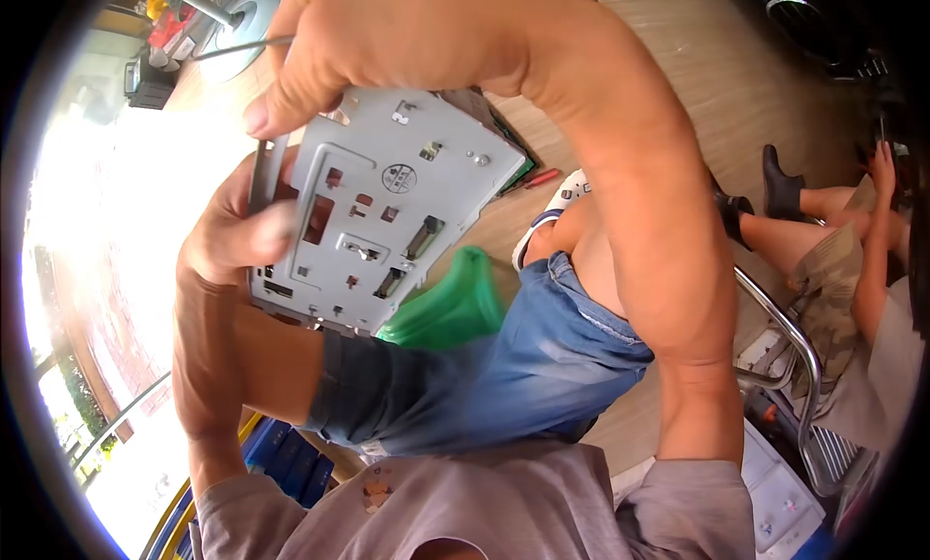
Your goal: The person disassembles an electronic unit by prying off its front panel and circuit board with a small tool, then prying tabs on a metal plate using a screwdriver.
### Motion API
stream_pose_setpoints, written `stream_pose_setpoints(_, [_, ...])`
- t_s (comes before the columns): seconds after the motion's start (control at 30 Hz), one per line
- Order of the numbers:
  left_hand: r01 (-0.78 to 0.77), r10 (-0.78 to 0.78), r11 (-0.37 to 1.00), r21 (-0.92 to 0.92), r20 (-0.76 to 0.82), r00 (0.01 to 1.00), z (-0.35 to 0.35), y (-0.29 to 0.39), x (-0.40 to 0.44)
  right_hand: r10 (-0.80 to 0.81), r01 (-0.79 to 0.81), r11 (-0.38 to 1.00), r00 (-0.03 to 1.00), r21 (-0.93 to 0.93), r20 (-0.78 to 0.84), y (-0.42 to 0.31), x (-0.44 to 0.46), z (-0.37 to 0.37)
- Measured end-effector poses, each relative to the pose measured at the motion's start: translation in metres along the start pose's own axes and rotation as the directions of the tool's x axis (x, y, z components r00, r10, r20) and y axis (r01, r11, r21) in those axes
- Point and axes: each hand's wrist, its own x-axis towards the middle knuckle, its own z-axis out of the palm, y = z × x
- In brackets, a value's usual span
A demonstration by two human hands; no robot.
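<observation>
1. While your left hand [232,226] curls round the folded side of the flat grey sheet-metal panel [412,203], its thumb comes over the front and the fingers pass out of sight behind; you appear to be pinching that edge.
2. Your right hand [397,37] arches over the top, thumb bent down by the upper corner, with a thin dark rod [247,48] jutting beside its fingers. How firmly it closes, and on what, cannot be told.
3. The panel is tilted above your lap, its face slotted and ridged. Expect it to be stiff, fairly light and a little slippery.
4. At its far corner a green circuit-board edge [521,175] peeks out, probably fragile; hold by the folded metal rim, minding cut-outs that may be sharp.
5. Lower down, the shiny green plastic object [465,303] looks soft.
</observation>
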Motion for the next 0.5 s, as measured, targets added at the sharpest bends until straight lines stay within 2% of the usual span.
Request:
stream_pose_setpoints(0.03, [-0.078, 0.07, 0.986, -0.146, -0.061, 0.996, 0.037, 0.013, 0.008, 0.011, -0.011, 1.0, 0.999, -0.009, -0.03, 0.001, 0.003, 0.003])
stream_pose_setpoints(0.1, [-0.038, -0.011, 0.979, -0.198, -0.242, 0.97, 0.048, 0.011, 0.005, 0.009, -0.02, 0.996, 0.991, -0.083, -0.133, 0.004, 0.009, 0.017])
stream_pose_setpoints(0.17, [0.054, -0.103, 0.975, -0.215, -0.223, 0.969, 0.039, 0.008, 0.003, 0.03, -0.064, 0.986, 0.977, -0.154, -0.209, 0.007, 0.018, 0.028])
stream_pose_setpoints(0.23, [0.095, -0.141, 0.975, -0.201, -0.228, 0.963, 0.031, 0.006, 0.003, 0.14, -0.152, 0.985, 0.98, -0.078, -0.141, 0.031, 0.038, 0.025])
stream_pose_setpoints(0.27, [0.086, -0.128, 0.98, -0.181, -0.234, 0.964, 0.032, 0.004, 0.001, 0.095, -0.118, 0.986, 0.979, -0.121, -0.181, 0.043, 0.044, 0.025])
stream_pose_setpoints(0.3, [0.066, -0.102, 0.984, -0.164, -0.221, 0.97, 0.037, 0.002, 0.004, 0.063, -0.088, 0.982, 0.987, -0.166, -0.15, 0.052, 0.047, 0.025])
stream_pose_setpoints(0.33, [0.049, -0.1, 0.979, -0.198, -0.257, 0.961, 0.047, 0.005, 0.006, 0.129, -0.143, 0.985, 0.983, -0.1, -0.132, 0.055, 0.048, 0.026])
stream_pose_setpoints(0.4, [-0.019, -0.055, 0.962, -0.273, -0.261, 0.964, 0.062, 0.003, 0.007, 0.059, -0.09, 0.983, 0.98, -0.159, -0.188, 0.061, 0.045, 0.029])
stream_pose_setpoints(0.43, [-0.056, -0.022, 0.951, -0.305, -0.246, 0.969, 0.062, 0.0, 0.01, 0.085, -0.125, 0.974, 0.975, -0.19, -0.206, 0.061, 0.043, 0.027])
stream_pose_setpoints(0.5, [-0.038, -0.038, 0.943, -0.331, -0.219, 0.975, 0.064, -0.001, 0.013, 0.063, -0.139, 0.963, 0.95, -0.233, -0.307, 0.058, 0.031, 0.027])
